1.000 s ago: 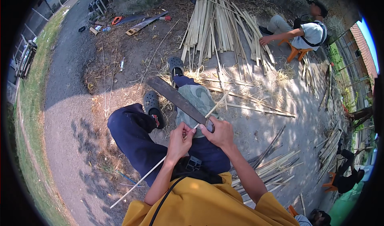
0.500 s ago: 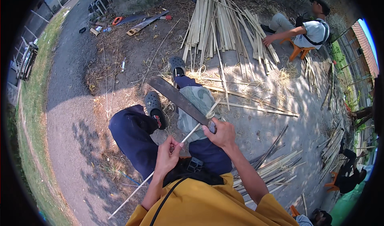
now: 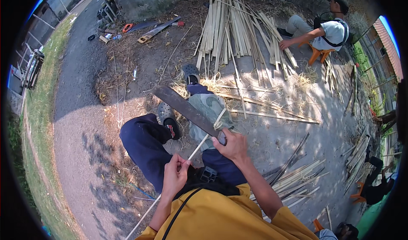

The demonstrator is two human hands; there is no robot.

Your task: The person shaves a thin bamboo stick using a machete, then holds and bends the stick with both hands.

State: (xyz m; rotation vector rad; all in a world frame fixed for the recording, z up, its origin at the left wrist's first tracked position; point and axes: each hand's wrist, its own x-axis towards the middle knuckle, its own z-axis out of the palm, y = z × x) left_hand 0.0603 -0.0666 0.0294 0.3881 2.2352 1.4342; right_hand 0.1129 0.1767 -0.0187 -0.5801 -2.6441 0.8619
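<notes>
My left hand [image 3: 176, 172] pinches a long, thin pale wooden strip [image 3: 199, 147], which looks like bamboo. The strip slants from the lower edge up across my lap. My right hand [image 3: 231, 146] grips a machete [image 3: 187, 110] near its handle end; the handle itself is mostly covered by the fingers. Its dark, wide blade points up and left, lying across the strip. A thin curled shaving [image 3: 217, 124] hangs at the strip's far end, just beyond the blade. Beneath them, a camouflage cloth [image 3: 204, 102] is draped over my right leg.
A large pile of split strips [image 3: 227, 32] lies ahead, with more strips [image 3: 297, 178] at the right. Hand saws [image 3: 159, 29] rest on the ground at the upper left. Another person [image 3: 333, 29] sits on an orange stool [image 3: 318, 55]. Curly shavings [image 3: 304, 80] litter the ground.
The strip has shifted toward me; its near end now runs out past the lower edge. The shaving sits closer to the blade. Both hands keep their holds, and the whole view has shifted slightly.
</notes>
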